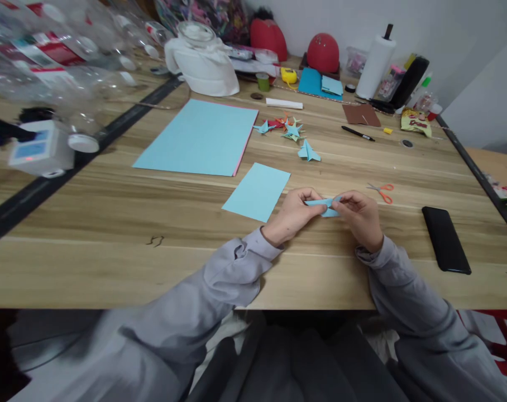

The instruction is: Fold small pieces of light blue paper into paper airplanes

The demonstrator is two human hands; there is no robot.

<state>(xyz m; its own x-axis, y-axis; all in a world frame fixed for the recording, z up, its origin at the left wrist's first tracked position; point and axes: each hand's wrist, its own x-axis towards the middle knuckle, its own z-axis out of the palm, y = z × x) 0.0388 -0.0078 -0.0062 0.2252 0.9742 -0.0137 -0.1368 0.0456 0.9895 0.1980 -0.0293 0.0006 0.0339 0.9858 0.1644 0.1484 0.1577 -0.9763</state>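
Note:
Between my two hands is a small folded piece of light blue paper (330, 213), raised a little over the wooden table. My left hand (294, 214) pinches its left end between thumb and fingers. The right end is pinched by my right hand (359, 215), whose fingertips partly cover the folds. Just left of my left hand lies a flat light blue sheet (257, 191). Behind it rests a larger stack of light blue paper (203, 137) with a pink edge. A folded blue paper shape (308, 151) and several small colored ones (293, 130) lie beyond my hands.
Orange-handled scissors (381, 191) and a black phone (446, 240) lie to the right on the table (111, 268). Farther back are a black pen (358, 133), brown paper (361, 115) and a white jug (203, 64). Plastic bottles (81, 117) crowd the far left beside a white box (44, 148).

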